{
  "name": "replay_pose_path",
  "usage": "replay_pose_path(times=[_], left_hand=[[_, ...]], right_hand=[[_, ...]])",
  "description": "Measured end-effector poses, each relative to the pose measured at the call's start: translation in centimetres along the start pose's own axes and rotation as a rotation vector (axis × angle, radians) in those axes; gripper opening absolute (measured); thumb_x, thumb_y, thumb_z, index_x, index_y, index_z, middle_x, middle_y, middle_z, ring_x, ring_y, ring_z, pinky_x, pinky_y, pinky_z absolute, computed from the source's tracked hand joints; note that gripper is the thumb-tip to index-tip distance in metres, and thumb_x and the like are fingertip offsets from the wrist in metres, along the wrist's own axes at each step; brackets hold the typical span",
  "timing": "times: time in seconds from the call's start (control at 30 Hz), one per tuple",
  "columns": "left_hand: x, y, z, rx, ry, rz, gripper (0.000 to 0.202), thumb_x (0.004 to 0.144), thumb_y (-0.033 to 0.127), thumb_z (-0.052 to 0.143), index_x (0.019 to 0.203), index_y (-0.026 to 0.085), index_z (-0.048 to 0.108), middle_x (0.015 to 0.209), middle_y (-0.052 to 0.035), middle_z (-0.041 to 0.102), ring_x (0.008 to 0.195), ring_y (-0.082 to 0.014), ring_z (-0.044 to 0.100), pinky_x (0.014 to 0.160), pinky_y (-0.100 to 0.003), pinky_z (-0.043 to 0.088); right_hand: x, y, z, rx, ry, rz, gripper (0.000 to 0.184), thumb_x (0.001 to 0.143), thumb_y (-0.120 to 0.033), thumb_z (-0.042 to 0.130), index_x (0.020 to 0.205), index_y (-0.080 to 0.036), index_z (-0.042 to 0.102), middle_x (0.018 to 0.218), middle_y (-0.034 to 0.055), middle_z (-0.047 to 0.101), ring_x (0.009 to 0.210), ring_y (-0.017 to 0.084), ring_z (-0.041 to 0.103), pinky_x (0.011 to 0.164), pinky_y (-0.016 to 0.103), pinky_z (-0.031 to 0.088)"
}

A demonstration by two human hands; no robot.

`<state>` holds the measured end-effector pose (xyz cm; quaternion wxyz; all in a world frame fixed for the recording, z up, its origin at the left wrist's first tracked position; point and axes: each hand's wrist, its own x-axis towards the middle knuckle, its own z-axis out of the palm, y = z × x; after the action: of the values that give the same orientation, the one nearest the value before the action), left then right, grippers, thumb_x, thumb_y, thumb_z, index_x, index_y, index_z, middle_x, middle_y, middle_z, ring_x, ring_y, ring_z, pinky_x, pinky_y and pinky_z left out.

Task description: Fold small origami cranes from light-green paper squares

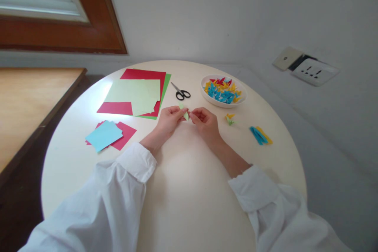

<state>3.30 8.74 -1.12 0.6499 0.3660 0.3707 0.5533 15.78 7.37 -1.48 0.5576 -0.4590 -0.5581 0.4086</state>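
A small folded piece of light green paper (185,115) is pinched between the thumb and fingers of my left hand (170,119). My right hand (206,121) is closed at the paper's right edge, thumb and forefinger pressed together; whether they grip the paper is too small to tell. Both hands are over the middle of the round white table (189,189). Just beyond them lie scissors with black handles (182,94). To the right of my right hand sit small folded paper pieces in yellow and green (230,119).
A white dish (223,105) at the back right holds many folded paper shapes in red, yellow and blue. Blue and yellow paper strips (258,136) lie at right. Large paper sheets (130,90) are at back left, with small blue and pink sheets (104,136) nearer. A wall stands behind.
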Motion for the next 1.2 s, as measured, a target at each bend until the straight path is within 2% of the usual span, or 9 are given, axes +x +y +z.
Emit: replay_pose_path(times=[0.13, 0.27, 0.53, 0.73, 0.9, 1.03, 1.2], left_hand=[[-0.03, 0.06, 0.09, 0.001, 0.005, -0.011, 0.037, 0.044, 0.038, 0.084, 0.046, 0.014, 0.056, 0.042, 0.0052, 0.052, 0.044, -0.0045, 0.047, 0.051, -0.020, 0.040], [0.01, 0.07, -0.04, 0.003, -0.020, -0.033, 0.037, 0.043, 0.040, 0.084, 0.048, 0.013, 0.059, 0.046, 0.0038, 0.056, 0.047, -0.0049, 0.049, 0.054, -0.020, 0.042], [0.24, -0.17, -0.38, 0.030, -0.069, -0.056, 0.036, 0.047, 0.039, 0.083, 0.063, 0.011, 0.068, 0.056, -0.0002, 0.063, 0.060, -0.0102, 0.059, 0.064, -0.023, 0.046], [0.24, -0.07, -0.40, 0.048, -0.074, -0.056, 0.024, 0.059, 0.026, 0.075, 0.077, 0.011, 0.069, 0.061, -0.0012, 0.066, 0.064, -0.0125, 0.063, 0.071, -0.026, 0.047], [0.16, -0.11, -0.41, 0.082, -0.079, -0.019, 0.030, 0.063, 0.018, 0.067, 0.093, 0.014, 0.065, 0.057, 0.0015, 0.066, 0.060, -0.0119, 0.062, 0.069, -0.025, 0.045], [0.00, -0.01, -0.36, 0.098, -0.121, 0.004, 0.019, 0.063, 0.017, 0.065, 0.082, 0.015, 0.063, 0.059, 0.0013, 0.066, 0.061, -0.0106, 0.062, 0.068, -0.023, 0.045], [-0.04, 0.13, -0.36, 0.105, -0.121, 0.000, 0.011, 0.063, 0.017, 0.064, 0.073, 0.015, 0.061, 0.060, 0.0018, 0.064, 0.064, -0.0108, 0.062, 0.070, -0.023, 0.045]], right_hand=[[-0.04, 0.11, -0.04, 0.003, -0.019, -0.013, 0.015, 0.065, -0.031, 0.066, 0.073, -0.019, 0.059, 0.055, -0.0044, 0.056, 0.051, 0.010, 0.049, 0.050, 0.023, 0.037], [0.00, 0.12, -0.08, -0.005, -0.028, -0.020, 0.014, 0.067, -0.030, 0.065, 0.074, -0.019, 0.059, 0.054, -0.0048, 0.055, 0.050, 0.009, 0.048, 0.048, 0.023, 0.036], [0.01, 0.20, -0.14, -0.010, -0.019, -0.021, 0.013, 0.065, -0.027, 0.063, 0.074, -0.018, 0.061, 0.054, -0.0054, 0.053, 0.049, 0.009, 0.045, 0.048, 0.023, 0.035], [-0.03, 0.00, -0.23, -0.056, -0.036, -0.030, 0.014, 0.064, -0.025, 0.061, 0.076, -0.018, 0.063, 0.053, -0.0064, 0.048, 0.050, 0.009, 0.041, 0.048, 0.023, 0.033], [-0.07, -0.17, -0.25, -0.106, -0.047, -0.035, 0.014, 0.062, -0.023, 0.060, 0.075, -0.018, 0.064, 0.052, -0.0072, 0.044, 0.049, 0.008, 0.038, 0.047, 0.023, 0.031], [-0.11, -0.22, -0.19, -0.118, -0.042, -0.032, 0.014, 0.061, -0.022, 0.060, 0.073, -0.017, 0.064, 0.054, -0.0069, 0.044, 0.050, 0.008, 0.039, 0.048, 0.023, 0.032], [-0.01, -0.17, -0.16, -0.131, -0.025, -0.024, 0.014, 0.060, -0.023, 0.059, 0.072, -0.017, 0.064, 0.053, -0.0072, 0.044, 0.049, 0.008, 0.038, 0.048, 0.023, 0.031]])
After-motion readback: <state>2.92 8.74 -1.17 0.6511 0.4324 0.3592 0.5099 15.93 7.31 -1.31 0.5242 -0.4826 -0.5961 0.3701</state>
